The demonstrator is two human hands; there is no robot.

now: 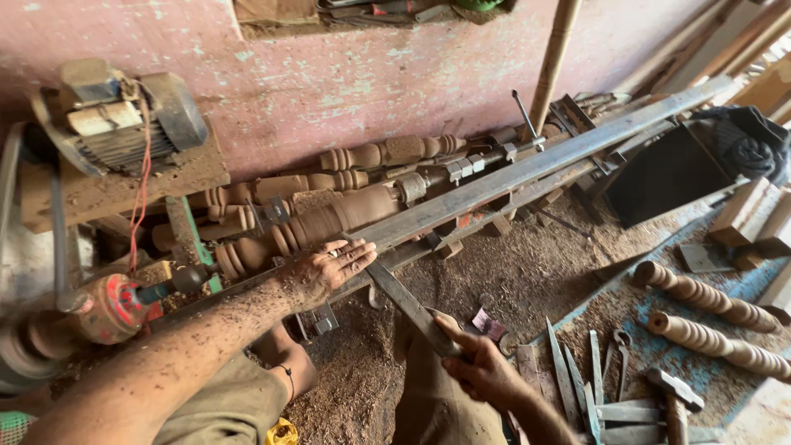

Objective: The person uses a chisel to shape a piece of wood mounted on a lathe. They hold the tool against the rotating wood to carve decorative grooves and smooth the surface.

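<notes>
The long grey steel tool rest bar runs diagonally from lower left to upper right in front of you, along the pink plastered wall. Behind the bar, the brown turned wooden spindle sits mounted on the lathe, its beads and coves showing; more turned brown spindles lie stacked between it and the wall. The grey electric motor sits on a wooden board at upper left.

Your left hand lies flat on the bar just in front of the spindle, fingers together, pressing down on the flat steel chisel blade where it crosses the bar. Your right hand is wrapped shut around the chisel's rear end, low near your knee. The chisel tip meets the spindle just past your left fingertips; the contact point itself is hidden.

Sawdust covers the floor. To your right lie two ribbed wooden spindles, loose flat chisels and a hammer.
</notes>
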